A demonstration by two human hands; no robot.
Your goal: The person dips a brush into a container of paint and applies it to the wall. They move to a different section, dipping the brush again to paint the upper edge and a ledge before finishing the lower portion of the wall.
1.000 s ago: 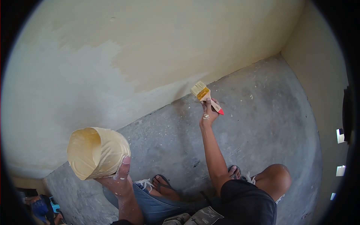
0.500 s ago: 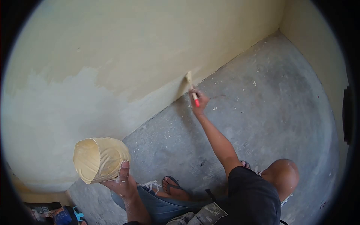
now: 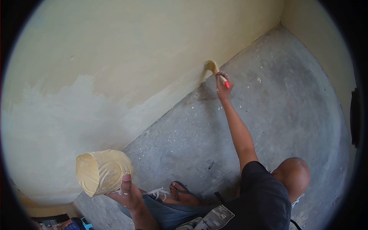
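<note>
My right hand [image 3: 225, 85] is closed around the handle of a paintbrush [image 3: 215, 69] with a red end. Its bristles touch the wall [image 3: 153, 50] low down, just above the floor line. Yellowish paint covers the upper wall, while a paler patch [image 3: 65, 115] shows at the lower left. At the lower left, my left hand [image 3: 128, 193] grips a cream, paint-coated container [image 3: 109, 172] from beneath, thumb on its side. The container is tilted with its mouth facing left, and I cannot make out how much paint is inside.
Grey concrete floor [image 3: 184, 142] with paint specks meets the wall along a diagonal edge. A second wall [image 3: 322, 42] rises at the right, forming a corner. My knee [image 3: 293, 174] and sandalled foot [image 3: 184, 193] are below. Assorted items [image 3: 57, 222] lie at the bottom left.
My right hand has moved the brush up and to the right along the bottom of the wall, towards the corner. My left hand still holds the container, slightly lower in view.
</note>
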